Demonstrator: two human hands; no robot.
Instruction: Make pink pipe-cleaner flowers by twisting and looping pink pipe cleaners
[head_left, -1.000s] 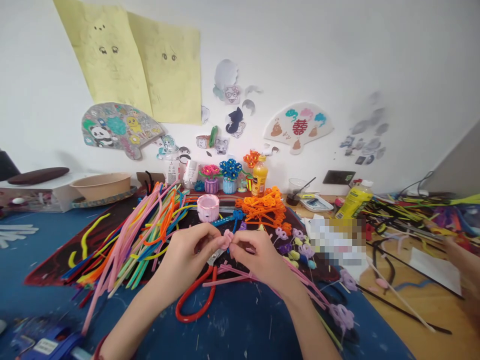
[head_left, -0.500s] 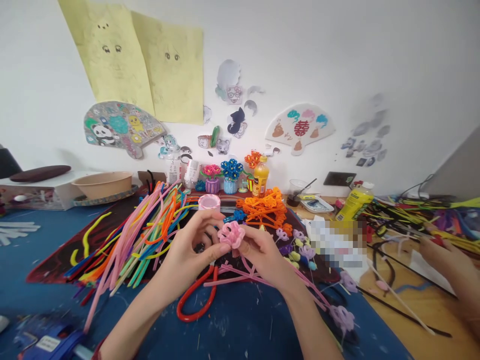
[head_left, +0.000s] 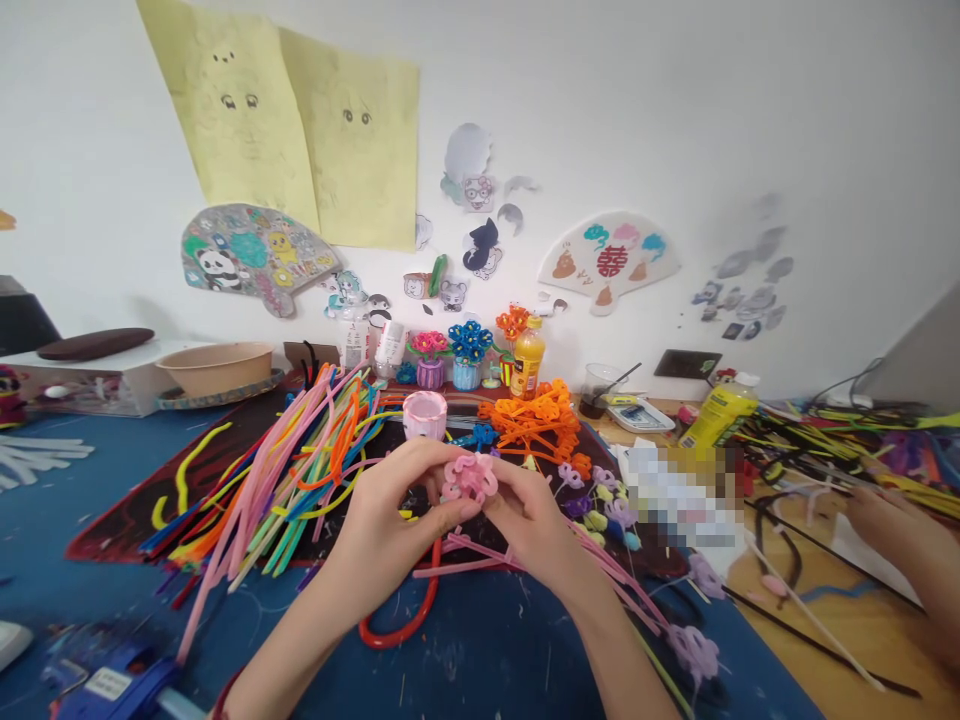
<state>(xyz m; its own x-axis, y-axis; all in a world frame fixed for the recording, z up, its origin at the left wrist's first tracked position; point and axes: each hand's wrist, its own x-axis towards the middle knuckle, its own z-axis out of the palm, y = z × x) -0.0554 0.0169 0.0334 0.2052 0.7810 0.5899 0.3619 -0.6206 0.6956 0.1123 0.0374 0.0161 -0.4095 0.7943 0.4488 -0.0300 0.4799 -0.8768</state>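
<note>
Between my two hands is a pink pipe-cleaner flower (head_left: 469, 479) with looped petals. My left hand (head_left: 405, 495) pinches its left side with thumb and fingers. From the other side my right hand (head_left: 529, 510) grips it, fingertips pressed to the petals. Just behind the flower stands a small pink-and-white pot (head_left: 425, 414). Below my hands lie loose pink pipe cleaners (head_left: 480, 555) and the red handle loop (head_left: 401, 632) of a tool whose other end is hidden by my left hand.
Left of my hands spreads a pile of coloured pipe cleaners (head_left: 247, 480). Orange pipe-cleaner flowers (head_left: 536, 425) lie behind, near a juice bottle (head_left: 528, 358). A blue glue gun (head_left: 112, 675) sits front left. At right, another person's hand (head_left: 892, 535) is over the wooden table (head_left: 847, 620).
The pink flower has tipped so its open face shows more toward me, and my fingers have shifted around it. The view has swung slightly left.
</note>
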